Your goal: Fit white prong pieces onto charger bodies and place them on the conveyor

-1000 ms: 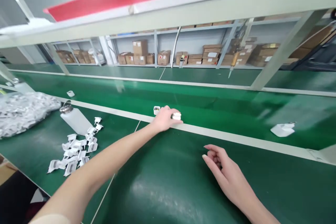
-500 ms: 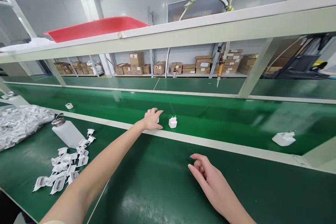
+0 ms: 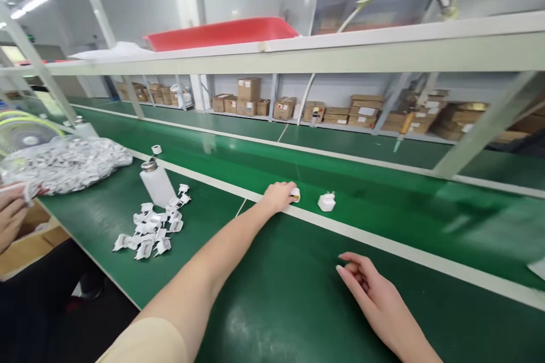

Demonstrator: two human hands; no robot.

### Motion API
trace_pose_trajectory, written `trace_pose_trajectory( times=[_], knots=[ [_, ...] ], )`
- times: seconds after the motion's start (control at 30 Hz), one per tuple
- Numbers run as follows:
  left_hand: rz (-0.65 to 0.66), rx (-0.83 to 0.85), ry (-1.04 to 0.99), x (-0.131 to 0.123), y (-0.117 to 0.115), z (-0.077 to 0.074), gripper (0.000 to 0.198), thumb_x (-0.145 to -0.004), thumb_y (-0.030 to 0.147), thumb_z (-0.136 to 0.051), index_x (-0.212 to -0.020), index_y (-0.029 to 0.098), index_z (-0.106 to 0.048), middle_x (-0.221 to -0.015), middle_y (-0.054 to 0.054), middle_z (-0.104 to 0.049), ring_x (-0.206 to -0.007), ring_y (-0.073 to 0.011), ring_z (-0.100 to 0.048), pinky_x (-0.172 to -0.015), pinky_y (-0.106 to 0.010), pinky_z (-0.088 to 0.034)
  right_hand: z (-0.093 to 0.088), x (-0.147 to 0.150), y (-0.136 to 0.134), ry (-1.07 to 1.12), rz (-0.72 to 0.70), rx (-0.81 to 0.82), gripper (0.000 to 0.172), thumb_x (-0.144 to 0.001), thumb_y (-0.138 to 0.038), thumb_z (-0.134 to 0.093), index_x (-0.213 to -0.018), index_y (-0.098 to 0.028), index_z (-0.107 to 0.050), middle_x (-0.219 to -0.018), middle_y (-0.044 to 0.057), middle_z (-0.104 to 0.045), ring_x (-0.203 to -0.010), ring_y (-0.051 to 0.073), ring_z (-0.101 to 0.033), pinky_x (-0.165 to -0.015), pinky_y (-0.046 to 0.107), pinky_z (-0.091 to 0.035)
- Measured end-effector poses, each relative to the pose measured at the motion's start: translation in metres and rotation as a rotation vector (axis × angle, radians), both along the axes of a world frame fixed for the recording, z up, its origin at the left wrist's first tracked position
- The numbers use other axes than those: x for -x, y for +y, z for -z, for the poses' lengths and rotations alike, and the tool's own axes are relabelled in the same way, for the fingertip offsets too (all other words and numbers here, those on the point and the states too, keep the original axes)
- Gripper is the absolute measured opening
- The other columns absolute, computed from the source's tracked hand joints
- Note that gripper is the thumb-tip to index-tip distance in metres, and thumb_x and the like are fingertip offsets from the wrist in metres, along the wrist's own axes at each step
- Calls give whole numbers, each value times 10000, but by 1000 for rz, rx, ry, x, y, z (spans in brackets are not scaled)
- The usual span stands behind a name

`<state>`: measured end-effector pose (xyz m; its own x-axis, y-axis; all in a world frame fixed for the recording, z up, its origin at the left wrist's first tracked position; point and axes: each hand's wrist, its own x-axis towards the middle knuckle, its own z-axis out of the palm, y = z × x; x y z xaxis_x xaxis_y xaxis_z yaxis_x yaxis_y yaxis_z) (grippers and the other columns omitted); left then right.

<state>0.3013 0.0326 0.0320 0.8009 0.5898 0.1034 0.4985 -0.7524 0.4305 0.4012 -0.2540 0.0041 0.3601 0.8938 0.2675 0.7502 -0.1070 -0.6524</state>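
Observation:
My left hand (image 3: 279,195) reaches out over the white strip at the belt's edge, fingers closed round a small white plug part (image 3: 295,194). A second white plug adapter (image 3: 326,202) stands on the green belt just to its right, untouched. My right hand (image 3: 369,289) rests on the green bench, fingers loosely curled with nothing in them.
A white bottle with a metal cap (image 3: 155,181) stands left, beside a pile of several small white parts (image 3: 151,226). A clear bag of parts (image 3: 66,163) lies further left. Another person's hand (image 3: 11,215) shows at the left edge. Cardboard boxes (image 3: 249,89) fill the far shelves.
My left hand let go of the right-hand adapter, which now stands alone on the belt, and closed on the smaller white part beside it. The view has swung left.

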Motion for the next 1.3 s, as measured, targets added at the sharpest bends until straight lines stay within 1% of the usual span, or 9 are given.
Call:
trace_pose_trajectory(
  times=[0.17, 0.3, 0.4, 0.6, 0.7, 0.8, 1.0, 1.2, 1.3],
  knots=[
    [104, 162, -7, 3, -16, -20, 332, -1005, 384, -617, -1228, 140, -646, -1214, -95, -686, -1073, -214, -678, -940, -410, -574, 6, -18, 2, 23, 62, 97, 521, -939, -694, -490, -1141, -233, -624, -914, 68, -723, -785, 232, -713, -644, 301, -583],
    [347, 252, 46, 26, -46, -16, 217, -994, 312, -629, -1124, 172, -734, -1105, -3, -766, -1010, -128, -705, -847, -188, -528, 9, -13, 12, 19, 87, 67, 637, -901, -737, -501, -1239, -204, -589, -985, 103, -703, -810, 256, -700, -673, 344, -595],
    [457, 246, 67, 32, -74, -7, 175, -974, 282, -647, -1056, 180, -763, -1056, 1, -775, -996, -141, -705, -813, -185, -507, 10, 1, 18, -69, 31, 22, 684, -913, -726, -508, -1372, -220, -538, -1139, 131, -662, -884, 268, -694, -687, 358, -607],
    [378, 129, -19, 37, -112, -1, 323, -1040, 168, -423, -1251, 152, -668, -1241, -75, -693, -1160, -154, -647, -972, -228, -490, 12, 10, 16, -216, -141, 101, 544, -997, -618, -495, -1420, -278, -535, -1222, 116, -656, -997, 270, -706, -777, 354, -628],
    [341, 43, -9, 72, -101, -14, 307, -1058, 258, -466, -1311, 189, -626, -1266, -38, -685, -1192, -123, -625, -1010, -186, -466, 16, 8, 14, -288, -247, 55, 514, -997, -594, -534, -1431, -319, -550, -1207, 100, -673, -1026, 272, -706, -796, 341, -620],
    [195, -101, 96, 139, -70, -31, 335, -1045, 380, -515, -1305, 206, -634, -1282, -79, -665, -1205, -225, -615, -1055, -319, -460, 18, 10, 13, -339, -309, -40, 436, -976, -610, -570, -1289, -321, -661, -1162, 97, -698, -998, 281, -717, -768, 333, -616],
    [-268, -332, 497, 281, -18, -38, 156, -933, 142, -590, -998, 62, -708, -1018, -227, -662, -1012, -389, -636, -897, -512, -484, 15, 32, 8, -160, -283, 17, 353, -972, -559, -617, -1181, -274, -611, -1067, 66, -741, -773, 204, -742, -486, 219, -553],
    [-265, -389, 644, 311, -29, -15, 363, -885, -13, -444, -1143, 114, -666, -1061, -168, -638, -929, -293, -664, -838, -397, -501, 2, 59, 8, -633, -299, -151, 326, -1027, -499, -543, -1083, -188, -626, -854, 91, -703, -756, 262, -669, -677, 366, -518],
    [-205, -352, 611, 313, -27, -1, 356, -939, 59, -382, -1185, 91, -637, -989, -147, -624, -826, -274, -662, -787, -384, -503, -2, 67, 6, -753, -304, -44, 321, -1029, -468, -549, -1020, -162, -647, -812, 92, -687, -763, 270, -653, -712, 385, -484]
  ],
)
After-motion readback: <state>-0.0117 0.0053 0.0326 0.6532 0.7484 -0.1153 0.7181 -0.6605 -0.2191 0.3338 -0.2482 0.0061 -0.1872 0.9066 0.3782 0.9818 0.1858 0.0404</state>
